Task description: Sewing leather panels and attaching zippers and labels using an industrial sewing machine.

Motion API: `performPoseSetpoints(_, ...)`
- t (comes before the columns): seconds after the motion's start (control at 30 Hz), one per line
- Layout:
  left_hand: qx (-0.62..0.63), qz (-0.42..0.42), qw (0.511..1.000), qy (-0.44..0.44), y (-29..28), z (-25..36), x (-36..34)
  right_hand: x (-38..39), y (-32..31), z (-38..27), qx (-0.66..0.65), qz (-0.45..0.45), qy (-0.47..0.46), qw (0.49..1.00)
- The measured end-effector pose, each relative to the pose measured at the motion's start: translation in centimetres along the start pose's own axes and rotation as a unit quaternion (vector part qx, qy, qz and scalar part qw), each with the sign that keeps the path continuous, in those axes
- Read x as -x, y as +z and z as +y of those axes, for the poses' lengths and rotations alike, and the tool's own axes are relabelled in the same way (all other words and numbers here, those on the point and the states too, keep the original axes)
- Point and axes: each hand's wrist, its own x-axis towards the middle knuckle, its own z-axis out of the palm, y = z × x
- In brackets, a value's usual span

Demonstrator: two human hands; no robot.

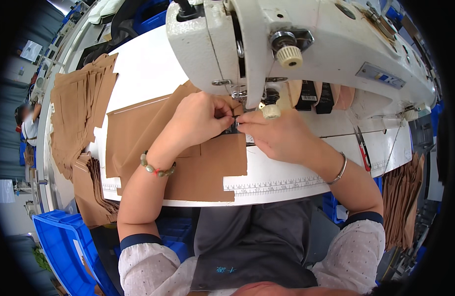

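Note:
A brown fabric piece (185, 177) lies on the white sewing table (138, 61), under the white sewing machine head (326, 44). My left hand (200, 118) has its fingers curled and pinched on a small dark label (231, 127) on that fabric, just below the presser foot (239, 96). From the right, my right hand (279, 133) presses its fingertips onto the same label, thumb tucked beneath. The needle area is partly hidden by my fingers and the machine.
Brown piece stacks sit at left (82, 113), lower left (89, 192) and right (400, 197). Red-handled scissors (364, 155) and dark tags (306, 96) rest right of my hands. Blue bins (72, 251) stand below the table. Another person (30, 126) is at the far left.

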Motion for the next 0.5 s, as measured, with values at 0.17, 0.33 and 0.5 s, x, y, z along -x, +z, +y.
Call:
performPoseSetpoints(0.17,-0.007,-0.003,1.000,-0.002,0.0,-0.3,0.0,0.0,0.0,-0.5,0.009,-0.038,-0.011,0.999)
performPoseSetpoints(0.33,-0.017,0.083,0.996,-0.036,-2.1,-1.5,0.1,-0.1,-0.4,-0.8,0.003,-0.014,-0.024,1.000)
performPoseSetpoints(0.5,-0.229,0.144,0.958,-0.095,-5.5,-5.0,0.6,-0.2,-0.4,-1.0,-0.003,-0.026,-0.021,0.999)
